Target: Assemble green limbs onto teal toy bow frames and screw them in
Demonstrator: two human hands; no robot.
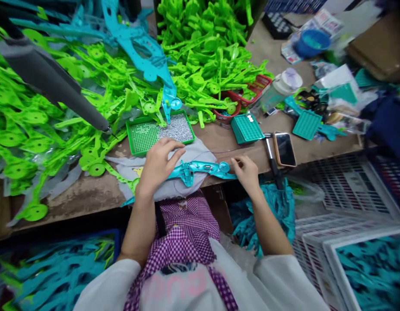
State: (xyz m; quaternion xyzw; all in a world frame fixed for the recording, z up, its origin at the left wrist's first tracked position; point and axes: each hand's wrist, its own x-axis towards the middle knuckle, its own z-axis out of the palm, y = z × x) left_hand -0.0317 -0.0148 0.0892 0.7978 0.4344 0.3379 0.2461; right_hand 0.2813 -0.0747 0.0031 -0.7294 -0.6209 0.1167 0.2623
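A blue plastic toy-bow-shaped part (204, 167) lies across a pale cloth at the table's front edge, its hollow inner side up. My left hand (158, 165) is over its left end, which it hides. The fingers are bent, with thumb and forefinger slightly apart, just in front of a green tray (141, 149) of small silver screws (176, 128). My right hand (247, 173) is beside the part's right end, fingers curled into a pinch; what they hold, if anything, is too small to make out. A thin dark string (219, 152) runs close to the part.
Piles of lime-green parts (200, 82) cover the back and left. A grey electric screwdriver (54, 77) hangs at left. A teal basket (247, 128), a hammer (270, 151) and a phone (284, 149) sit at right. Crates of blue parts (375, 263) stand below.
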